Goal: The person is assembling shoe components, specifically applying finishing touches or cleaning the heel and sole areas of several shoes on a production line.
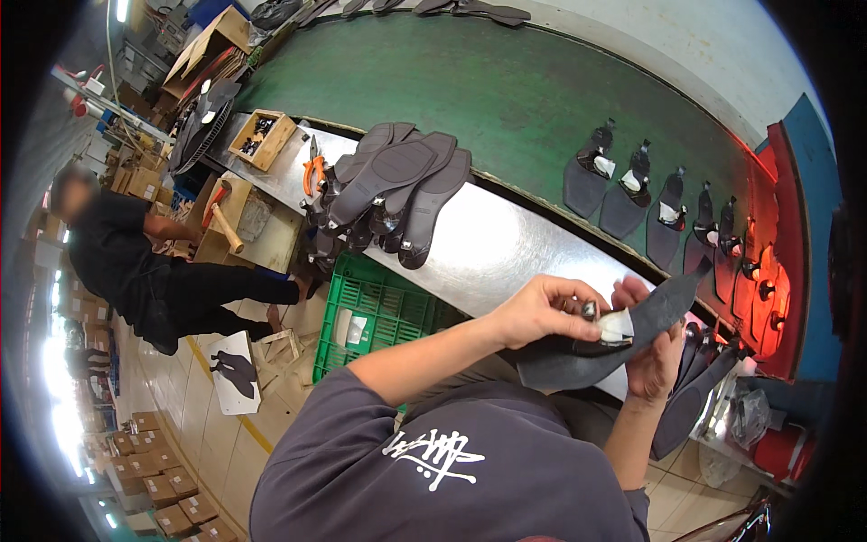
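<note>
A dark grey sandal sole (578, 366) is held tilted in front of my body, with a white wrapped piece (617, 327) and a dark strap on its upper face. My left hand (549, 312) comes over the sole, its thumb and fingers pinching the strap beside the white piece. From the far side and underneath, my right hand (657, 363) grips the sole, its fingertips showing past the upper edge. The lower part of the sole hides some of the right palm. A row of similar sandals (668, 217) stands on the green conveyor belt (506, 117) ahead.
Stacked soles (397, 172) lie on the metal ledge (479, 226), near orange-handled pliers (313, 167) and a wooden box (262, 140). Below is a green crate (370, 303). A hammer (224, 219) rests at left, near another person (135, 262). A red-lit machine opening (777, 271) stands right.
</note>
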Demonstrator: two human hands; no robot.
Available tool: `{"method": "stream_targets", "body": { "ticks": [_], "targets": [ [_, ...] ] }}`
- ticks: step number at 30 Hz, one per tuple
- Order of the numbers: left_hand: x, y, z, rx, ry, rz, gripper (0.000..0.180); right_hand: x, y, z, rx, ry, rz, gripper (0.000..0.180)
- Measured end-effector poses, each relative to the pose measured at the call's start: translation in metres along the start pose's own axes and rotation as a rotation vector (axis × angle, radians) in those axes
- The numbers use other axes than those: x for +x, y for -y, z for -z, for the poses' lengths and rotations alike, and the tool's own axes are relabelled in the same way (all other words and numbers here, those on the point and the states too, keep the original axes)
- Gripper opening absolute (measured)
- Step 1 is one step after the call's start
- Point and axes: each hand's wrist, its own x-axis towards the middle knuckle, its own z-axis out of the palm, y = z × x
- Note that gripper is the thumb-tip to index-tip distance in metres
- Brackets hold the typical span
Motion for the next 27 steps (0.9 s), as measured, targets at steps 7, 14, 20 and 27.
{"method": "stream_targets", "body": {
  "ticks": [7,14,20,27],
  "targets": [
    [-0.027,-0.003,0.009,-0.165,-0.2,0.081,0.028,-0.009,0.011,-0.022,0.004,-0.102,0.108,0.035],
    [-0.039,0.004,0.018,-0.215,-0.22,0.005,0.032,-0.043,-0.001,-0.023,-0.74,0.019,0.068,0.03],
    [-0.039,0.005,0.013,-0.176,-0.192,0.015,0.035,-0.049,-0.003,-0.03,-0.917,-0.022,0.238,0.051],
    [-0.04,0.007,0.011,-0.21,-0.199,0.025,0.034,-0.051,-0.008,-0.024,-0.858,0.017,0.271,0.047]
  ]
}}
